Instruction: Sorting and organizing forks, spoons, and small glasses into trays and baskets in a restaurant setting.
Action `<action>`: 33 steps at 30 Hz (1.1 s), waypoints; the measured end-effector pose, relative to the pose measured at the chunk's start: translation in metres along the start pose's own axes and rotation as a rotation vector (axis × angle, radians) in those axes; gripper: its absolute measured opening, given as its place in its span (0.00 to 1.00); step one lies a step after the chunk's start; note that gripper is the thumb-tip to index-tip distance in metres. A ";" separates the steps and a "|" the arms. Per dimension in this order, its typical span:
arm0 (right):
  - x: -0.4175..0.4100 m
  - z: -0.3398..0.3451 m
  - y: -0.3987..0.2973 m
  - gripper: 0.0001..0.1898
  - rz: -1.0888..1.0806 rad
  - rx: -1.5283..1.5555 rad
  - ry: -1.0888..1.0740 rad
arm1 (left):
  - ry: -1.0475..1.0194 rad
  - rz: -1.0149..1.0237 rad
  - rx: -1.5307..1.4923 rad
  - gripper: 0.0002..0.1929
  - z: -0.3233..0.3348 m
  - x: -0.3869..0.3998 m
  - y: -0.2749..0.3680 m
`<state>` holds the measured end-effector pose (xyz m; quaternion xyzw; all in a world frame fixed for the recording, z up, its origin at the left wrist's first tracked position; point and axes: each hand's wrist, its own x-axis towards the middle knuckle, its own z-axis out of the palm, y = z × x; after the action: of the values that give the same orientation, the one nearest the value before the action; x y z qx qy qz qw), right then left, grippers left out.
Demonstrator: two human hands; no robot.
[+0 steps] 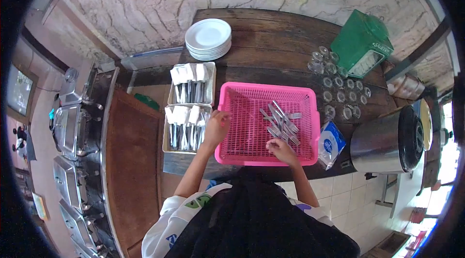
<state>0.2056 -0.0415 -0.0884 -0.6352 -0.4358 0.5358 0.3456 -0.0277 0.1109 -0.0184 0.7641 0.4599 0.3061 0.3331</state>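
A pink plastic basket (267, 87) sits on the dark wooden table before me. Forks and other metal cutlery (281, 121) lie loose in its right half. At the basket's left rim is my left hand (217, 127), close to the lower cutlery tray; whether it holds anything is unclear. My right hand (281, 149) is over the basket's near part, just below the forks, its fingers curled; I cannot tell if it touches one. Two cream plastic trays, an upper one (211, 76) and a lower one (165, 145), hold cutlery with white napkins wrapped around one end.
Stacked white plates (208, 36) stand at the table's back left. To the right are several small glasses (339, 96), a green box (354, 43), a blue-and-white plastic packet (331, 144) and a large steel container (377, 141). Metal chafing dishes (69, 130) line a counter at far left.
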 end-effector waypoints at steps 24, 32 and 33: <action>-0.026 -0.087 0.013 0.09 -0.117 -0.495 0.433 | -0.536 -0.237 0.261 0.22 0.199 -0.011 0.014; -0.040 -0.109 -0.005 0.06 -0.282 -0.285 0.735 | -0.503 -0.564 -0.245 0.16 0.226 -0.004 0.012; -0.039 -0.108 -0.012 0.06 -0.289 -0.282 0.729 | -0.494 -0.565 -0.242 0.16 0.226 -0.006 0.009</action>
<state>0.3074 -0.0703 -0.0426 -0.7568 -0.4387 0.1568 0.4586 0.1493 0.0510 -0.1453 0.6133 0.5187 0.0614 0.5925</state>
